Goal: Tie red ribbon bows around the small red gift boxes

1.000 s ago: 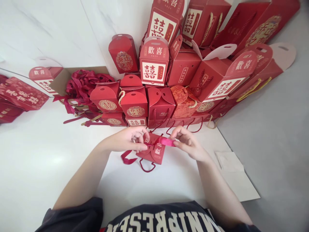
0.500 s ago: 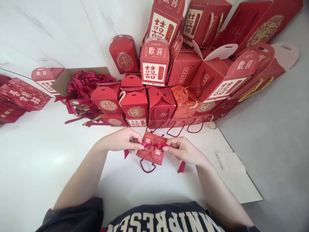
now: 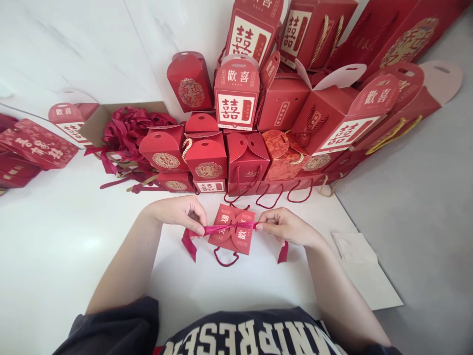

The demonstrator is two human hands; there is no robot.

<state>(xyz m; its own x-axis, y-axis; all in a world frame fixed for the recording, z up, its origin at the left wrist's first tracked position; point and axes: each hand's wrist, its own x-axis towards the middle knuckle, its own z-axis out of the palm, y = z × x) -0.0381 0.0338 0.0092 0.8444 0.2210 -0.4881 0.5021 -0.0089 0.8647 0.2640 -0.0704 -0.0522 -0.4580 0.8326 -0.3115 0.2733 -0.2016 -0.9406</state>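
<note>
Crimson ribbon (image 3: 219, 230) looks light, soft and slippery, best gripped beside the red box (image 3: 229, 243): left hand (image 3: 185, 213) pinches it at nine o'clock, right hand (image 3: 286, 225) at three.

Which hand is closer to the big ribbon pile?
Left. The left hand is in front and right of the ribbon pile; the right hand is farther right.

Showing smooth, matt card on the small red box (image 3: 231, 240); gleaming like satin cloth along the ribbon (image 3: 217, 230); looking ropy on the cord handle (image 3: 226, 266); shining smooth and glossy across the white tabletop (image 3: 88, 241).
</note>
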